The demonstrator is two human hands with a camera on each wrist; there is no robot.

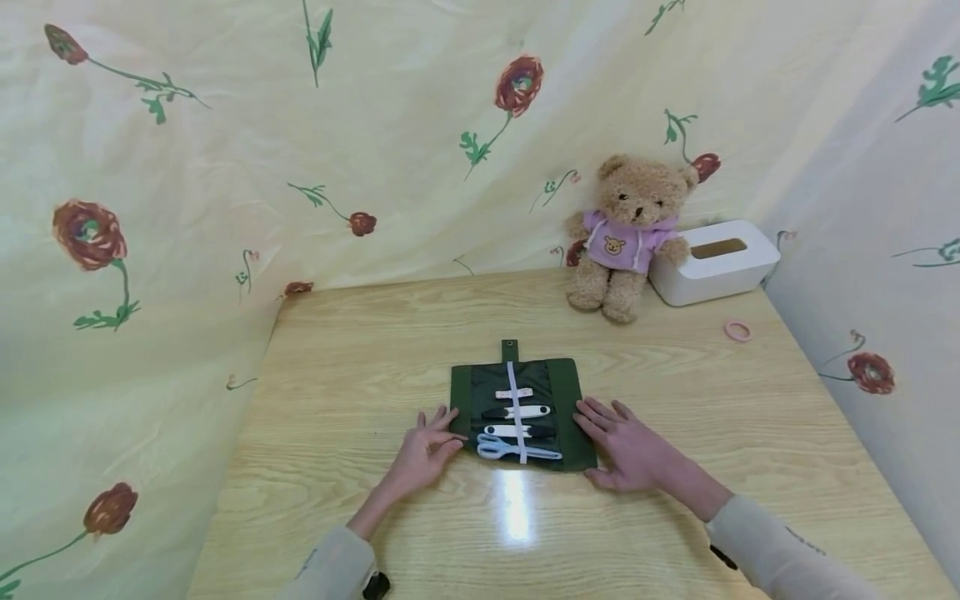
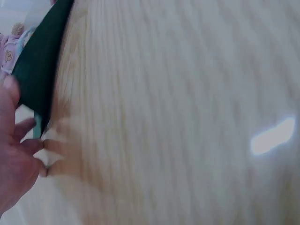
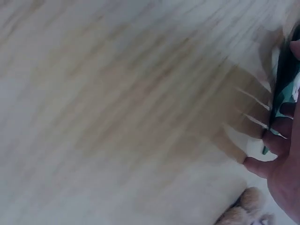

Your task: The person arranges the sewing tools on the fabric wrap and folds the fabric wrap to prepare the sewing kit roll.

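A dark green fabric tool roll lies unfolded on the table, its snap tab pointing to the back. Under its lavender elastic band are light blue scissors, two black-and-white handled tools whose kind is unclear, and a small pale patterned piece. My left hand holds the roll's left edge near the front corner, thumb and fingers about the green fabric. At the opposite edge, my right hand grips the fabric, fingers spread along the side and thumb by the front corner.
A teddy bear in a purple hoodie sits at the back right, against a white tissue box. In front of the box lies a pink ring. Flower-patterned cloth hangs around the wooden table.
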